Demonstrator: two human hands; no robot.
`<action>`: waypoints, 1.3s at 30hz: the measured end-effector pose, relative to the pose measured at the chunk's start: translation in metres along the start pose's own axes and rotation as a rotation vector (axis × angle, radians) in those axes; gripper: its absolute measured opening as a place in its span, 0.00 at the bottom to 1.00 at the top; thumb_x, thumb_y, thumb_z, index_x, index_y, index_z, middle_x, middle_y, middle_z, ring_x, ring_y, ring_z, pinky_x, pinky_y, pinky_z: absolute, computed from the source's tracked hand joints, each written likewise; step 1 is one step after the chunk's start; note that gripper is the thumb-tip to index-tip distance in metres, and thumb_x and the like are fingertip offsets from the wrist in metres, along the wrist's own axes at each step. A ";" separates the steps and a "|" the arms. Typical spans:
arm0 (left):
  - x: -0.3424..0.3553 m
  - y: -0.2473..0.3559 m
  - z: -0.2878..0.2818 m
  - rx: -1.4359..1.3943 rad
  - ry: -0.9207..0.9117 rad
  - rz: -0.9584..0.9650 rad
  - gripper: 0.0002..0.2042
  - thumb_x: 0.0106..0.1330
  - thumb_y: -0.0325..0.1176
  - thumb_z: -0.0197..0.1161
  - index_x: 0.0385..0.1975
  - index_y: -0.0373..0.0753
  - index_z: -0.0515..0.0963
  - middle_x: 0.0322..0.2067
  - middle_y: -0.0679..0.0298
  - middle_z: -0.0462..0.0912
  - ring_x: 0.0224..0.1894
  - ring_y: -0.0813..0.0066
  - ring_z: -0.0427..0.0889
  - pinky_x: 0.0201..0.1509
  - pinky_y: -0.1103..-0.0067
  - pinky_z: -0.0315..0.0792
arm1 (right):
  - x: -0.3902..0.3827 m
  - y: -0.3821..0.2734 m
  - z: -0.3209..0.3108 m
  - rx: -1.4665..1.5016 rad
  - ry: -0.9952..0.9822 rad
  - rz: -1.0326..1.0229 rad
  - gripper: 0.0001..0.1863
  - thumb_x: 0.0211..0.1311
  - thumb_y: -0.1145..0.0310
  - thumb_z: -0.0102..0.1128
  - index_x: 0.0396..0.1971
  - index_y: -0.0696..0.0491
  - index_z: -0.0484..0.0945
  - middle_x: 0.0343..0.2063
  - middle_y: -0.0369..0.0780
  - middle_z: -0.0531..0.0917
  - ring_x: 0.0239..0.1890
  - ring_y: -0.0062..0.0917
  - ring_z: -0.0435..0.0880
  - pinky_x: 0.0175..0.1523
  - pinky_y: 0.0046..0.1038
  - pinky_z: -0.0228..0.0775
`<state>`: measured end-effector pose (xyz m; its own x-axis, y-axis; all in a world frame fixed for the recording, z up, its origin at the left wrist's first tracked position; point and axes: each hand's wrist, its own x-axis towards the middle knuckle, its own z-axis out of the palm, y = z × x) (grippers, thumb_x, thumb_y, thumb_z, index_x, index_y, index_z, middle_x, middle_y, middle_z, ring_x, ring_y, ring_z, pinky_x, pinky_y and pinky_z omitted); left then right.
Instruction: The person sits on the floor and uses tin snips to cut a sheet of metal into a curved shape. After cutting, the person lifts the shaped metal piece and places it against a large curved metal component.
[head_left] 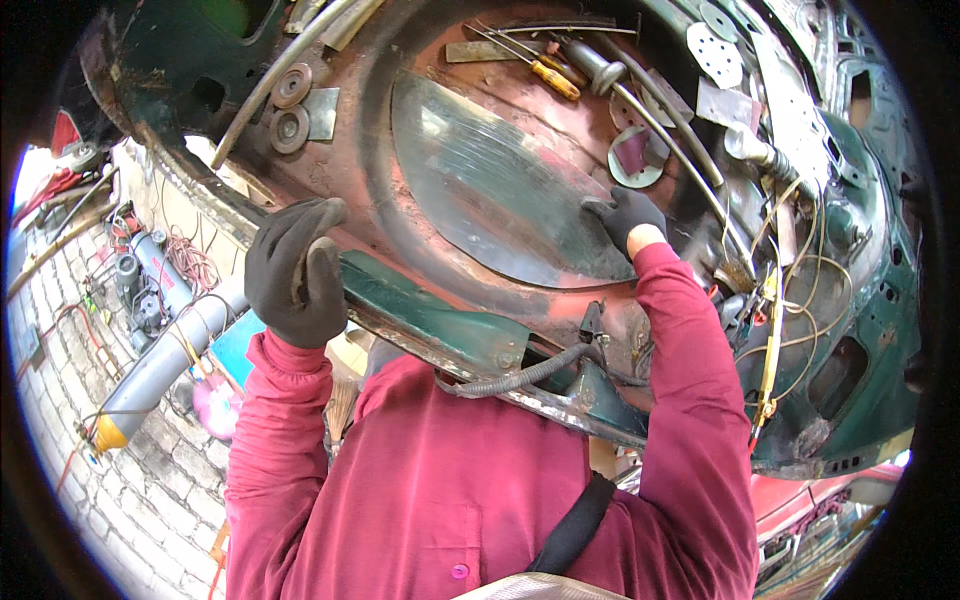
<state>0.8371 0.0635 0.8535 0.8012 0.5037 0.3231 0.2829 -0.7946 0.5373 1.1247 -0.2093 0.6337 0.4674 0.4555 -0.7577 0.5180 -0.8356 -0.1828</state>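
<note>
A dark, shiny piece of sheet metal with a curved lower edge lies across the round reddish-brown well of a green car body. At its right end is my right hand in a dark glove, thumb on the top face and the other fingers partly hidden, closed on its edge. My left hand, also gloved, is raised over the body's front edge at the left. Its fingers are bent and apart from the thumb, with nothing seen between them. Both arms wear dark red sleeves.
An orange-handled screwdriver and metal rods lie at the well's far side. Abrasive discs sit left, a perforated disc at far right. A cable hangs right. A grey gas cylinder stands on the brick floor.
</note>
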 end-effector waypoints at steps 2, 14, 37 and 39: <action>-0.001 -0.002 0.001 -0.007 0.019 0.014 0.10 0.68 0.25 0.59 0.42 0.28 0.84 0.38 0.50 0.89 0.42 0.51 0.89 0.49 0.65 0.81 | -0.002 0.000 0.003 0.002 0.029 0.011 0.39 0.63 0.29 0.58 0.50 0.53 0.85 0.49 0.51 0.87 0.53 0.47 0.86 0.58 0.44 0.76; -0.001 -0.001 -0.002 -0.011 0.015 0.024 0.12 0.73 0.26 0.55 0.44 0.26 0.83 0.38 0.47 0.89 0.43 0.51 0.89 0.52 0.64 0.81 | -0.046 0.034 -0.062 0.199 0.315 -0.071 0.31 0.62 0.38 0.67 0.40 0.56 0.86 0.35 0.55 0.87 0.40 0.52 0.87 0.46 0.44 0.77; -0.003 -0.007 -0.001 -0.039 0.058 0.052 0.12 0.62 0.21 0.64 0.45 0.32 0.83 0.39 0.52 0.89 0.41 0.53 0.89 0.47 0.67 0.80 | -0.047 0.019 -0.049 0.181 0.249 -0.082 0.31 0.63 0.37 0.65 0.32 0.57 0.85 0.32 0.55 0.86 0.38 0.52 0.86 0.43 0.45 0.76; -0.002 -0.007 -0.001 -0.035 0.054 0.054 0.12 0.62 0.21 0.64 0.46 0.32 0.83 0.39 0.52 0.89 0.41 0.53 0.89 0.47 0.67 0.80 | -0.038 0.016 -0.026 0.180 0.278 -0.135 0.31 0.63 0.37 0.65 0.33 0.56 0.86 0.34 0.55 0.87 0.40 0.51 0.87 0.45 0.45 0.77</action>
<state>0.8332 0.0687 0.8496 0.7851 0.4786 0.3932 0.2204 -0.8091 0.5448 1.1336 -0.2316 0.6753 0.5936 0.6107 -0.5241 0.4651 -0.7918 -0.3959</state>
